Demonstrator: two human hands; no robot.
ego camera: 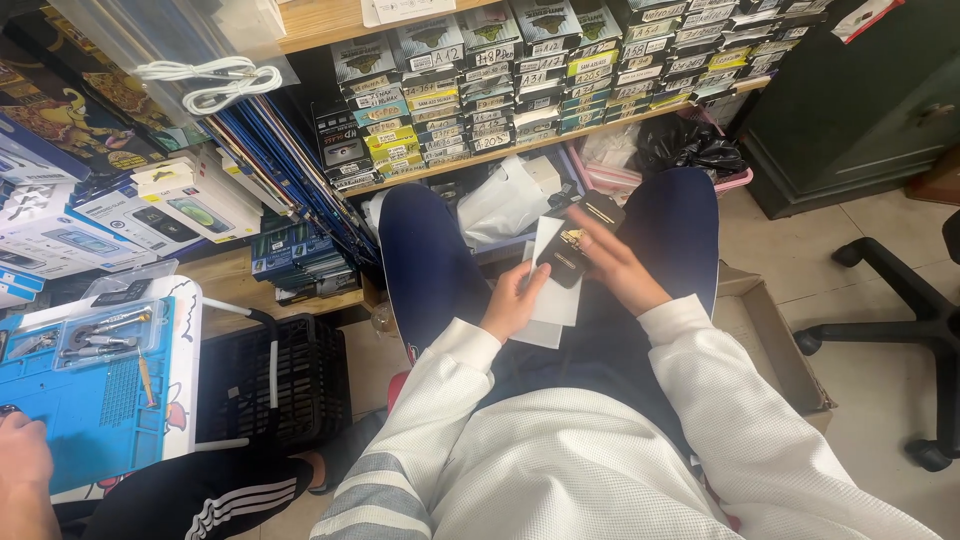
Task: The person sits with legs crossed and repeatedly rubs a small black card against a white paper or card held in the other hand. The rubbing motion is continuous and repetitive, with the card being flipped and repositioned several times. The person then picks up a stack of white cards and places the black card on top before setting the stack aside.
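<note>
On lap: left hand (515,303), right hand (612,262) grip black packet (572,250).

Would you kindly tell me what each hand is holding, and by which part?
The left hand grips the white packet by its lower left edge; the right hand steadies the small black packet at its right side.

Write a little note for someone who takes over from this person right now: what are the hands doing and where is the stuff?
Left hand: holds white packets over the lap.
Right hand: fingers on a small black box with a gold mark, resting on those packets.
Nearby: stacked labelled boxes on the shelf ahead; black basket to the left; another person's hand at a blue work mat.
Done: box and packets in hand. Left: unclear; box looks closed.
</note>
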